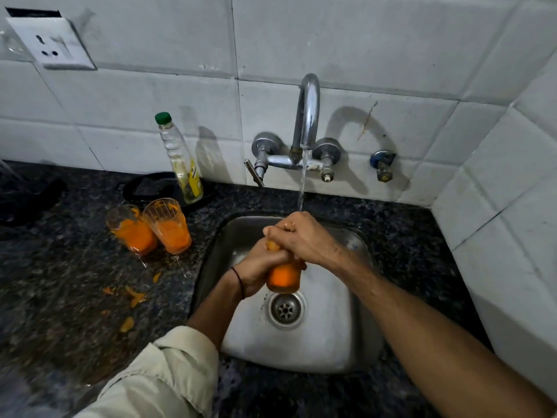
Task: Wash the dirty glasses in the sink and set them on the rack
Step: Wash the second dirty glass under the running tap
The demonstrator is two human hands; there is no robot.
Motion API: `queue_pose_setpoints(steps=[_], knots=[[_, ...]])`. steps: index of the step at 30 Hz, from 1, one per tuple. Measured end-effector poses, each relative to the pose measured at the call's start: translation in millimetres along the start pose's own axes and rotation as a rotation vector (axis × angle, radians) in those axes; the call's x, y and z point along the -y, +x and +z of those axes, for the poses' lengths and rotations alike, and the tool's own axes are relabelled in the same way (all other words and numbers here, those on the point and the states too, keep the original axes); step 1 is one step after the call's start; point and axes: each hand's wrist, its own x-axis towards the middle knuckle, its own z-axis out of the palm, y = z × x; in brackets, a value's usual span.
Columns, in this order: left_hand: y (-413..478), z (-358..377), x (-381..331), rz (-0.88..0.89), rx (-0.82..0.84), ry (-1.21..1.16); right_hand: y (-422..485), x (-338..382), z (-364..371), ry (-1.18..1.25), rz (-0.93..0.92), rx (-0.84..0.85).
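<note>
Probably slick and fragile, the glass (283,280) was gripped mid-body by the left hand (257,267). The right hand (301,239) clasped its rim.

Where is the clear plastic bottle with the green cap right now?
In the head view, the clear plastic bottle stands by the white tiled wall, left of the chrome tap, just behind two orange-smeared glasses.

Probably a home kitchen: steel sink (316,351), wall tap (306,116), granite counter (60,297), white tiles (361,40)
</note>
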Motion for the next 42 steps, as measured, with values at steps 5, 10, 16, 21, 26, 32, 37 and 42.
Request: queue_pose_setpoints(steps=[5,10,16,21,26,32,37,42], knots=[[18,27,8,0.120,-0.615,0.749,5,12,26,-0.300,0.271,-0.273],[15,17,3,-0.008,-0.309,0.402,7,0,2,-0.187,0.155,-0.106],[15,12,-10,-0.080,-0.163,0.307,9,-4,0,-0.018,0.201,-0.221],[25,29,6,0.042,-0.506,0.637,11,-5,21,-0.208,0.226,-0.359],[7,-8,2,0.008,0.065,0.188,3,-5,2,-0.167,0.007,0.033],[18,29,14,0.156,-0.690,0.768,9,9,31,-0.285,0.260,-0.357],[8,7,3,0.036,-0.170,0.337,4,1,5,-0.274,0.062,-0.104],[8,14,1,0.010,-0.238,0.476,3,0,9,-0.087,0.181,-0.153]])
